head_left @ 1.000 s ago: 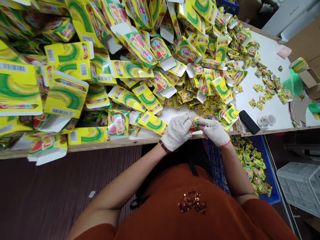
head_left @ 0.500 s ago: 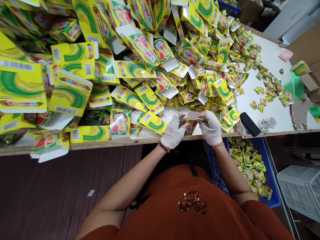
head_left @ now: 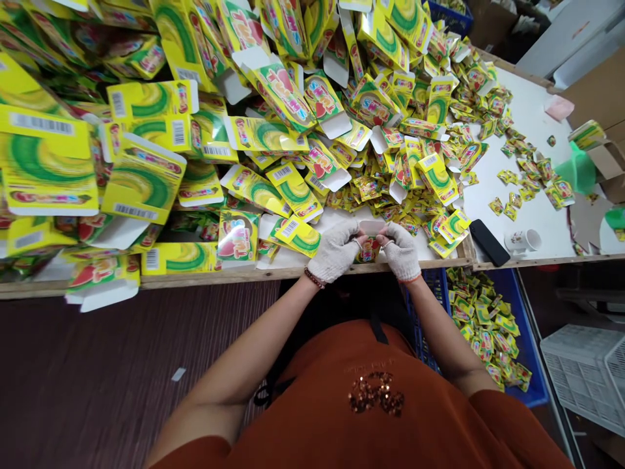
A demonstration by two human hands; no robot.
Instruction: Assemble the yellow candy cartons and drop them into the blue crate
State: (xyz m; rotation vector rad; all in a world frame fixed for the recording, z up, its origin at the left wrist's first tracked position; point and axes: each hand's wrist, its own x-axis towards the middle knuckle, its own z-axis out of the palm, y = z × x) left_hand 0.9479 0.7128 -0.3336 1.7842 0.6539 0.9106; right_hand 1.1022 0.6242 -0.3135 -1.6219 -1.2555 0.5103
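Observation:
Near the table's front edge, my gloved left hand [head_left: 334, 251] grips the left side of a small printed box [head_left: 368, 251]. My gloved right hand [head_left: 401, 253] has its fingers closed on the right side of the same box. A pale flap stands up at the box's far end, between my fingertips. Small wrapped candies [head_left: 368, 189] lie just beyond my hands. Left of my left hand rests a yellow and green box [head_left: 299, 236], with a box showing a red fruit print [head_left: 237, 236] farther left.
Piled boxes [head_left: 141, 179] cover the table's left and middle. A black phone [head_left: 489, 243] and white mug [head_left: 522, 240] sit right of my hands. Below the edge stands a blue crate [head_left: 530, 352] of wrapped candies; a green container [head_left: 576, 168] is at right.
My hands have closed in around the box, the right one moving left and the left one slightly left and down. The raised flap has shifted a little toward the left.

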